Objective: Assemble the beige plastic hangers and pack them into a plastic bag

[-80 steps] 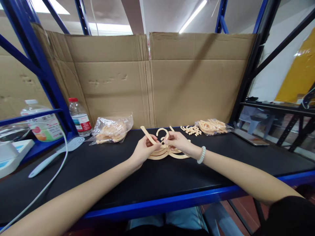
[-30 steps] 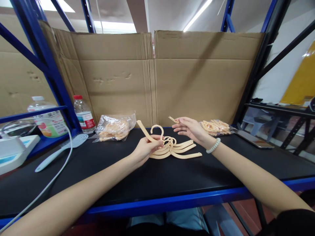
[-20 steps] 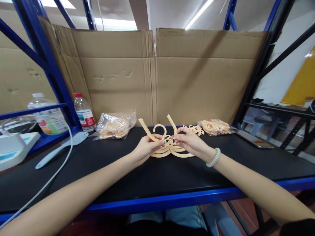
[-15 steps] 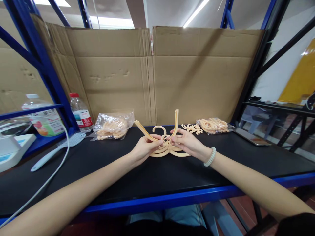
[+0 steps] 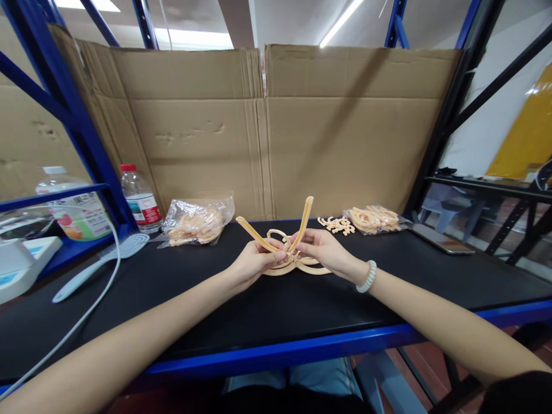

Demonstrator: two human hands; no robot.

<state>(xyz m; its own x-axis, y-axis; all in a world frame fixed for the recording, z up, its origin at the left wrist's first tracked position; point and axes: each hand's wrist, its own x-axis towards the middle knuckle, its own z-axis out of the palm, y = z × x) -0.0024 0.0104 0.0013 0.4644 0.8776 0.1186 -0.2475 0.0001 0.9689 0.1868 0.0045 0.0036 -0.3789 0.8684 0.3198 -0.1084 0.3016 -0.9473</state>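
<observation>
Right strip [image 5: 305, 217] just closed in on left strip [image 5: 255, 234], lining up, I judged; left hand [image 5: 251, 263] and right hand [image 5: 326, 252] each pinched one.

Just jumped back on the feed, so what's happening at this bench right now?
A person's left hand and right hand are close together, each gripping a beige, plastic-looking strip, the left strip and right strip, with their lower ends meeting between the fingers. Beige curved hanger pieces lie just beneath on the black tabletop. Small beige hooked pieces lie loose behind, to the right.
</observation>
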